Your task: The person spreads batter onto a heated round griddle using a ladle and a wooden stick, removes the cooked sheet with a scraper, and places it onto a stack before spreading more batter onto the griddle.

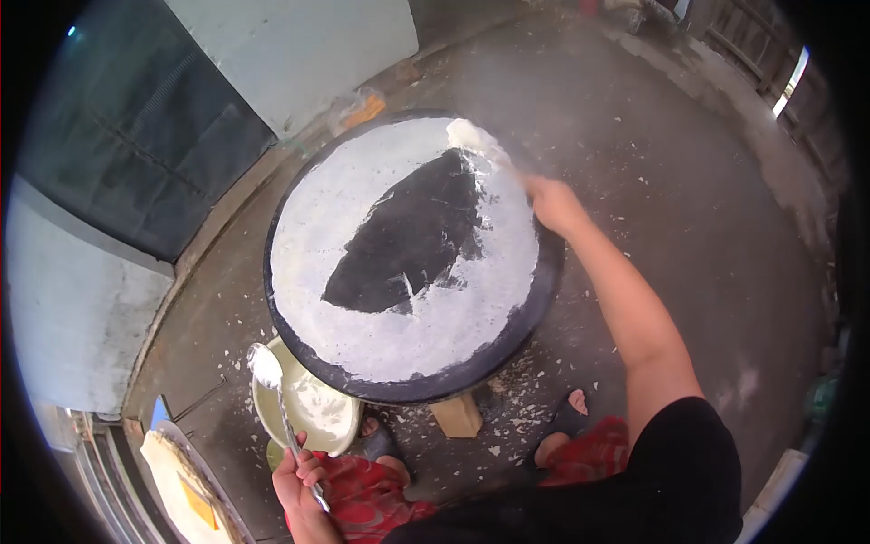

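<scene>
A large round black griddle (541, 308) carries a thin white layer of batter (317, 218), with a dark bare patch in its middle. At the griddle's upper right edge is my right hand (555, 205), its fingers closed near a thick white lump of batter (469, 136); what it grips is blurred. My left hand (299, 473), at the lower left, is wrapped round the handle of a ladle (265, 366). The ladle's white-coated head is over the rim of a pale bowl (267, 408) holding white batter.
At the lower left a pale flat round stack (168, 462) bears a yellow piece (198, 503). A wooden block (456, 416) stands below the griddle. White flakes litter the floor around my feet. A wall and a dark door (136, 127) are at the upper left.
</scene>
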The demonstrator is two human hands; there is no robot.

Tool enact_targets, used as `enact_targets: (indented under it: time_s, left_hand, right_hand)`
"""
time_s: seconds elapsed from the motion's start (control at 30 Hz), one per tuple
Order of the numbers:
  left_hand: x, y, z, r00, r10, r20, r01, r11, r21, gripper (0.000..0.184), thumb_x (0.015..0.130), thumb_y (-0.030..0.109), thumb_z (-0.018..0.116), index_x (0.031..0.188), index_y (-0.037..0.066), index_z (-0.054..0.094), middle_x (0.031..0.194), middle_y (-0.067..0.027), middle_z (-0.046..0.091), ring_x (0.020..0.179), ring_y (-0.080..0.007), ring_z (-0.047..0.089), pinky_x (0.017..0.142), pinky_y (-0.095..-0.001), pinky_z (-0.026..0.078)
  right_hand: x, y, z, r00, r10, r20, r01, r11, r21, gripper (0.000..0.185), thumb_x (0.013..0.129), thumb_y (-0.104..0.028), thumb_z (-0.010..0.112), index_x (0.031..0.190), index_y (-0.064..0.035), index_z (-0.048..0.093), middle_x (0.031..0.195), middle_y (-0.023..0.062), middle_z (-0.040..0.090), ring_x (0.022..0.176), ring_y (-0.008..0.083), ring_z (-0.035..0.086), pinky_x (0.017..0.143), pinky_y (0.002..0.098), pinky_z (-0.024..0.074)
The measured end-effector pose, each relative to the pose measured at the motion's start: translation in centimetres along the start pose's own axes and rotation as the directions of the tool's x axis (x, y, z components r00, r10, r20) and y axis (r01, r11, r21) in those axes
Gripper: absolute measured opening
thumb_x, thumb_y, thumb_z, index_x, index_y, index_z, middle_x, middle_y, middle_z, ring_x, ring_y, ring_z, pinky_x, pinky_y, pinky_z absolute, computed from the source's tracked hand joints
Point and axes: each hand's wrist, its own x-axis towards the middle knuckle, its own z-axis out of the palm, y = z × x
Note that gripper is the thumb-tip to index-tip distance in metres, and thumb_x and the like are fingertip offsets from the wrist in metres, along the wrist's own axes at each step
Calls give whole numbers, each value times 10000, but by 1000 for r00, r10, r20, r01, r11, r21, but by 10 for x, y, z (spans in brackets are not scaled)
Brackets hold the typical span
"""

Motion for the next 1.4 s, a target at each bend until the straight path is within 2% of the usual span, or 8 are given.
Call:
enact_targets:
  time_s: [0.1, 0.33, 0.57, 0.7, 0.87, 1.07, 1.33, 1.4]
  left_hand:
    - [-5, 0, -1, 1000, 2, 16, -2, 1000, 0, 352, 932, 211, 333, 1145, -49, 438, 681, -65, 453, 475, -113, 385, 387, -230, 323]
    - [-14, 6, -13, 996, -13, 83, 13, 1000, -5, 339, 929, 198, 340, 1135, -52, 439, 685, -68, 450, 491, -110, 393, 396, -229, 328]
    - [-19, 12, -27, 997, 18, 75, -17, 1000, -11, 319, 932, 194, 334, 1106, -47, 450, 691, -62, 450, 476, -102, 384, 389, -220, 327]
    - [-24, 18, -29, 997, 17, 76, -16, 1000, -14, 314, 934, 195, 332, 1098, -43, 452, 688, -57, 446, 470, -100, 382, 380, -216, 322]
    - [-25, 23, -39, 993, 12, 121, -9, 1000, -23, 321, 935, 203, 329, 1100, -44, 451, 691, -60, 446, 477, -102, 383, 383, -218, 324]
    - [-27, 29, -43, 992, -1, 125, 6, 999, -37, 325, 936, 205, 325, 1107, -44, 444, 706, -72, 456, 490, -108, 385, 391, -220, 324]
    - [-32, 31, -53, 992, 18, 125, -15, 1000, -26, 312, 936, 198, 318, 1098, -37, 445, 701, -74, 458, 494, -110, 384, 394, -220, 323]
    - [-34, 34, -53, 991, 19, 129, -15, 999, -34, 308, 937, 197, 316, 1094, -35, 445, 701, -73, 459, 493, -109, 384, 394, -220, 323]
  right_hand:
    - [-18, 3, -16, 940, 264, 215, -333, 845, 419, 293, 842, -123, 476, 1113, -120, 588, 798, 91, 623, 692, 159, 584, 622, 283, 450]
    - [-33, -37, -11, 883, 321, 343, -452, 782, 430, 297, 887, -162, 435, 1147, -184, 574, 712, 17, 572, 520, 69, 455, 413, 244, 354]
    - [-34, -45, 54, 987, 132, 95, -152, 956, 252, 283, 823, -157, 487, 1071, -198, 616, 967, 100, 635, 833, 231, 610, 740, 307, 463]
    - [-64, -74, -4, 950, 194, 244, -224, 969, 102, 308, 808, -155, 489, 1084, -225, 606, 1019, 111, 612, 920, 271, 586, 814, 335, 447]
    - [-81, -16, 43, 917, 389, -92, -340, 879, 335, 254, 848, -155, 493, 1072, -123, 610, 1002, 143, 618, 892, 242, 603, 776, 329, 451]
    - [-68, -87, 72, 955, 163, 249, -254, 882, 396, 278, 851, -127, 475, 1102, -123, 593, 961, 114, 632, 843, 216, 599, 739, 313, 452]
    - [-84, -109, 62, 988, 49, 150, -58, 997, 56, 278, 838, -174, 520, 1104, -165, 599, 935, 77, 642, 791, 185, 603, 699, 286, 454]
    - [-97, -113, 18, 883, 152, 443, -266, 942, 206, 296, 846, -229, 483, 1126, -218, 579, 1009, 79, 625, 896, 244, 598, 793, 329, 453]
